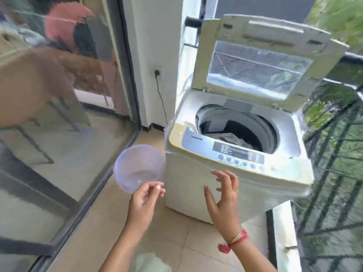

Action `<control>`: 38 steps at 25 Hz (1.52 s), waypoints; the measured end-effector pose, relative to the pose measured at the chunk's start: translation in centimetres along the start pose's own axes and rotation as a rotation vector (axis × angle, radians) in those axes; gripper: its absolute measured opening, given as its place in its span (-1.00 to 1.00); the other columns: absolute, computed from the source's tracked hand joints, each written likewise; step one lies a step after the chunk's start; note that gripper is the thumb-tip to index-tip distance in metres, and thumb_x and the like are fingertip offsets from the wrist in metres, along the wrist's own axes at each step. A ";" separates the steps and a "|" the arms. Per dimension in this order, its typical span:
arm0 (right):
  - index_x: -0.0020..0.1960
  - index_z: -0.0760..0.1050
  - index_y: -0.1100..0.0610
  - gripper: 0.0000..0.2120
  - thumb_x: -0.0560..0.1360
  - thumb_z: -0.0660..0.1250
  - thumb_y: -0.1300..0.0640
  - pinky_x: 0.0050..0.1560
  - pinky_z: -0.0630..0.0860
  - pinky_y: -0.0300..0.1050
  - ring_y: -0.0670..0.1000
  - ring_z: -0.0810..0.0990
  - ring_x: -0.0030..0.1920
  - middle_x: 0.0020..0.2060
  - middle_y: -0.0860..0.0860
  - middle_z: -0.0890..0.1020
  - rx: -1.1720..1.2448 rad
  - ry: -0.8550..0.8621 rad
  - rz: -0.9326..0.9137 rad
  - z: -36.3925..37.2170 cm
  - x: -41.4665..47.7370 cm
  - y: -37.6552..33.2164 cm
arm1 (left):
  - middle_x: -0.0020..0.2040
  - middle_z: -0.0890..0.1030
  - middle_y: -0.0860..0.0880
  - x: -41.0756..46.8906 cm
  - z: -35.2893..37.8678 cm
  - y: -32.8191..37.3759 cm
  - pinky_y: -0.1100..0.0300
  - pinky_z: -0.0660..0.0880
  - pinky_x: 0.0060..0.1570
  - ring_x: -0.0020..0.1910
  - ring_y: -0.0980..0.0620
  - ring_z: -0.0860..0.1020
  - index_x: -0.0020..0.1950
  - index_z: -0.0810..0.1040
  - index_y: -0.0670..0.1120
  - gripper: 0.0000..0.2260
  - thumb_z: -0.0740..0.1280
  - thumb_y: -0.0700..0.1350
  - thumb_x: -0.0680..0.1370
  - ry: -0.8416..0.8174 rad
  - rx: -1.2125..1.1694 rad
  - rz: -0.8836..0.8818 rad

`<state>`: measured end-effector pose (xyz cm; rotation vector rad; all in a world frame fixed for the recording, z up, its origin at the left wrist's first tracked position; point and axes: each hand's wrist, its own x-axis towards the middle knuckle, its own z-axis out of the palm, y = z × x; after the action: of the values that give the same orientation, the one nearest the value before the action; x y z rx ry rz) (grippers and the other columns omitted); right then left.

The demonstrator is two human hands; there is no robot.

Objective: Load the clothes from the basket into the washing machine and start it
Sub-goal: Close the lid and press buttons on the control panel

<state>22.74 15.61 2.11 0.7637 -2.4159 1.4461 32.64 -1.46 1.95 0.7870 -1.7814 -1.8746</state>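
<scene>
A white top-loading washing machine (198,185) stands on the balcony with its lid (261,55) raised. Dark and patterned clothes (229,137) lie in its drum. The control panel (235,154) with round blue buttons runs along its front edge. My left hand (146,195) pinches the near rim of a clear purple plastic bowl (137,165), held left of the machine. My right hand (224,195) hovers in front of the machine below the panel, fingers spread and loosely bent, holding nothing. No basket is in view.
A glass sliding door (59,124) runs along the left. A black cord (161,97) hangs from a wall socket behind the machine. A dark metal railing (330,154) with greenery beyond closes the right side. The floor is tiled.
</scene>
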 end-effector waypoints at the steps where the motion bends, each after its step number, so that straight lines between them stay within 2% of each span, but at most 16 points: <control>1: 0.19 0.39 -0.04 -0.64 0.43 0.33 0.18 0.01 0.50 -0.14 -0.06 0.46 0.08 0.11 -0.10 0.35 0.007 0.034 0.028 -0.7 0.8 0.7 | -0.23 0.63 -0.11 0.9 1.0 0.3 0.47 0.46 -0.20 -0.29 0.21 0.59 -0.11 0.57 -0.18 -0.85 0.23 -0.32 0.56 -0.024 0.002 0.005; 3: 0.17 0.38 -0.07 -0.63 0.42 0.33 0.19 -0.05 0.47 -0.30 -0.11 0.46 0.05 0.11 -0.06 0.37 0.017 0.093 0.068 -1.7 2.9 1.9 | -0.22 0.63 -0.15 3.2 2.6 0.7 0.47 0.47 -0.21 -0.30 0.23 0.58 -0.10 0.57 -0.20 -0.85 0.22 -0.33 0.57 -0.051 0.016 0.016; 4: 0.17 0.39 -0.08 -0.63 0.42 0.33 0.19 -0.06 0.47 -0.32 -0.11 0.47 0.05 0.11 -0.08 0.37 0.010 0.115 0.075 -2.2 4.1 2.5 | -0.21 0.62 -0.16 4.5 3.3 0.8 0.47 0.47 -0.21 -0.30 0.24 0.58 -0.09 0.57 -0.22 -0.85 0.22 -0.32 0.57 -0.057 0.023 0.019; 7: 0.15 0.41 -0.07 -0.67 0.43 0.33 0.18 -0.03 0.50 -0.26 -0.03 0.49 0.08 0.09 -0.15 0.35 -0.028 0.183 0.066 -3.1 8.1 4.7 | -0.20 0.62 -0.17 9.6 6.1 1.3 0.46 0.48 -0.21 -0.30 0.23 0.58 -0.09 0.57 -0.21 -0.86 0.22 -0.32 0.57 -0.082 0.021 0.032; 11: 0.12 0.44 -0.03 -0.76 0.46 0.29 0.09 0.03 0.52 -0.17 -0.17 0.45 0.08 0.08 0.01 0.40 -0.075 0.266 0.089 -3.9 14.7 7.2 | -0.29 0.66 -0.04 17.3 10.1 3.4 0.31 0.53 -0.11 -0.26 0.19 0.60 -0.10 0.58 -0.12 -0.85 0.24 -0.28 0.57 -0.161 0.052 0.077; 14: 0.13 0.44 -0.02 -0.69 0.44 0.34 0.24 0.06 0.47 -0.28 -0.23 0.43 0.06 0.08 0.04 0.40 -0.097 0.326 0.081 -3.8 19.4 8.4 | -0.25 0.67 0.03 23.2 12.5 5.0 0.18 0.52 -0.04 -0.23 0.14 0.61 -0.10 0.59 -0.08 -0.85 0.26 -0.26 0.57 -0.229 0.081 0.111; 16: 0.13 0.43 -0.02 -0.66 0.45 0.37 0.29 0.06 0.47 -0.25 -0.18 0.45 0.06 0.09 0.01 0.40 -0.130 0.343 0.084 -3.6 22.5 9.2 | -0.26 0.67 0.01 26.6 14.2 6.4 0.24 0.52 -0.07 -0.23 0.16 0.61 -0.10 0.59 -0.09 -0.86 0.26 -0.25 0.57 -0.265 0.094 0.152; 18: 0.13 0.42 -0.06 -0.68 0.46 0.37 0.23 0.01 0.46 -0.35 -0.14 0.47 0.06 0.11 -0.01 0.38 -0.144 0.349 0.096 -3.5 24.9 10.0 | -0.26 0.65 -0.02 28.9 15.9 7.9 0.39 0.50 -0.14 -0.25 0.21 0.59 -0.08 0.57 -0.14 -0.88 0.25 -0.26 0.57 -0.301 0.101 0.194; 21: 0.13 0.41 -0.08 -0.72 0.45 0.31 0.12 -0.04 0.44 -0.40 -0.24 0.45 0.04 0.11 -0.05 0.37 -0.134 0.388 0.073 -3.4 27.6 10.9 | -0.19 0.64 -0.08 31.6 18.3 9.5 0.46 0.47 -0.17 -0.22 0.20 0.59 -0.05 0.58 -0.17 -0.89 0.26 -0.23 0.57 -0.335 0.119 0.240; 23: 0.13 0.40 -0.08 -0.72 0.45 0.30 0.11 -0.01 0.48 -0.31 -0.23 0.45 0.05 0.10 -0.13 0.35 -0.116 0.408 0.047 -3.4 29.8 11.2 | -0.15 0.64 -0.02 33.4 19.7 10.5 0.45 0.46 -0.13 -0.16 0.18 0.60 -0.04 0.59 -0.12 -0.90 0.27 -0.21 0.57 -0.349 0.139 0.296; 25: 0.15 0.41 -0.03 -0.73 0.46 0.30 0.10 0.05 0.52 -0.14 -0.12 0.46 0.06 0.09 -0.16 0.35 -0.127 0.441 -0.011 -3.9 32.7 11.4 | -0.05 0.63 0.06 35.4 21.2 12.1 0.45 0.43 -0.05 -0.09 0.23 0.57 0.00 0.58 -0.02 -0.91 0.29 -0.15 0.56 -0.313 0.240 0.416; 28: 0.23 0.40 0.11 -0.66 0.49 0.29 0.04 0.18 0.46 0.02 -0.01 0.41 0.18 0.15 0.01 0.39 -0.224 0.541 -0.155 -5.9 38.6 11.2 | 0.13 0.49 0.06 38.8 23.7 16.3 0.25 0.35 0.10 0.08 0.20 0.42 0.19 0.48 -0.01 -0.78 0.28 -0.05 0.55 -0.215 0.469 0.758; 31: 0.37 0.30 0.12 -0.49 0.52 0.25 -0.10 0.36 0.28 -0.01 0.04 0.32 0.35 0.34 0.15 0.35 -0.475 0.630 -0.222 -8.7 45.5 10.6 | 0.23 0.43 -0.06 42.5 27.0 21.6 0.04 0.33 0.18 0.24 0.02 0.35 0.27 0.39 -0.04 -0.63 0.22 0.05 0.50 -0.067 0.655 1.106; 33: 0.47 0.16 0.04 -0.38 0.52 0.11 -0.26 0.42 0.17 0.17 0.13 0.20 0.46 0.47 0.15 0.20 -0.674 0.600 -0.151 -10.2 49.8 10.3 | 0.31 0.39 -0.09 44.7 29.4 24.7 -0.13 0.24 0.30 0.35 -0.08 0.28 0.30 0.35 -0.04 -0.58 0.19 0.11 0.50 -0.009 0.764 1.181; 35: 0.51 0.07 -0.01 -0.31 0.50 -0.05 -0.36 0.43 0.00 0.32 0.14 0.07 0.51 0.52 0.11 0.08 -0.778 0.544 -0.093 -11.1 53.2 10.5 | 0.35 0.36 -0.10 46.2 31.6 26.9 -0.20 0.11 0.36 0.41 -0.11 0.21 0.32 0.34 -0.05 -0.53 0.14 0.17 0.50 -0.004 0.855 1.198; 38: 0.52 0.05 -0.01 -0.25 0.46 -0.16 -0.39 0.42 -0.14 0.32 0.12 0.01 0.52 0.53 0.09 0.05 -0.841 0.488 -0.065 -11.7 56.5 10.8 | 0.37 0.31 -0.10 48.3 34.2 29.1 -0.26 0.01 0.38 0.47 -0.12 0.14 0.36 0.31 -0.06 -0.52 0.16 0.18 0.53 -0.035 0.940 1.168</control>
<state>-31.35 11.88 24.56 0.2382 -2.2436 0.4028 -28.05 -10.02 26.16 -0.1303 -2.3270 -0.2793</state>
